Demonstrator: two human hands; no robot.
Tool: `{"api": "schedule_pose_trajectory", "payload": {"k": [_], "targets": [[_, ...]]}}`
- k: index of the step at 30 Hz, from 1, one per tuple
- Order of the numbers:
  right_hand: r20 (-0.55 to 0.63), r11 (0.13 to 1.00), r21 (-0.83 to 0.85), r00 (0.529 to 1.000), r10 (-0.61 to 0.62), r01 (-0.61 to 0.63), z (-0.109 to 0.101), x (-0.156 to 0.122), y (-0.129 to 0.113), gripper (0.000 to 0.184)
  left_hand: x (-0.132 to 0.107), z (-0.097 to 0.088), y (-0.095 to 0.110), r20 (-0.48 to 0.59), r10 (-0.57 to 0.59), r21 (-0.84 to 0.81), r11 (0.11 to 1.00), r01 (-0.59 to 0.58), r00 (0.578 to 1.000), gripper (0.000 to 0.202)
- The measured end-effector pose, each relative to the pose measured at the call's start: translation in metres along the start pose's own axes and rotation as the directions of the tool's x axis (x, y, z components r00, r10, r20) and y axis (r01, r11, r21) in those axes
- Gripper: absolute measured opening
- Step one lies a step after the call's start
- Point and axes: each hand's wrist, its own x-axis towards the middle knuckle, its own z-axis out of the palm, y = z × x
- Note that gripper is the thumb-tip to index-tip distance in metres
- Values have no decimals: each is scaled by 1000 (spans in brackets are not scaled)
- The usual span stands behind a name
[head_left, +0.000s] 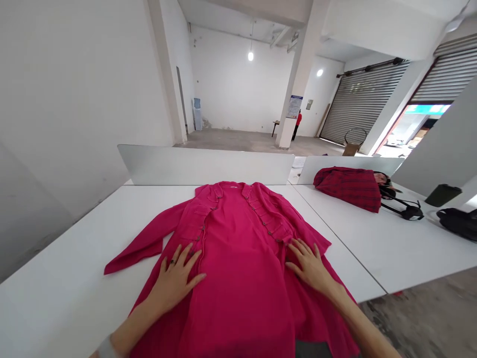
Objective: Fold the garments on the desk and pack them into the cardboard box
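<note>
Closest to me, the person's bare forearms (pixel 130 330) reach over the lower part of a magenta button-front garment (pixel 242 298), which runs past the near edge of a white table (pixel 63 258). The left hand (pixel 173 281) lies open and flat on the cloth, fingers spread, gripping nothing; the right hand (pixel 309 266) is equally open, resting beside a row of small buttons. The garment lies spread out, front upward, with one sleeve (pixel 141 243) flung out to the left. From where I stand, the overhang looks like the main risk: its weight could drag the cloth off the edge if the hands lift. Palms pushed sideways could also ruck the front panels or skew the button line. Farther off, a red plaid cloth (pixel 348 189) sits on the neighbouring table (pixel 410 258) near a tangled black strap (pixel 404 213).
</note>
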Motion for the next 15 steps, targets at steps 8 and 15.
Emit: {"api": "schedule_pose_trajectory", "payload": {"k": [8,15], "targets": [[222,919,215,900,-375,330,0,-22,-87,61,-90,-17,24,46,-126,-90,987,129,991,63],[124,889,231,894,-431,397,-6,-6,-102,51,-134,-20,49,8,-264,-182,948,261,964,64]]}}
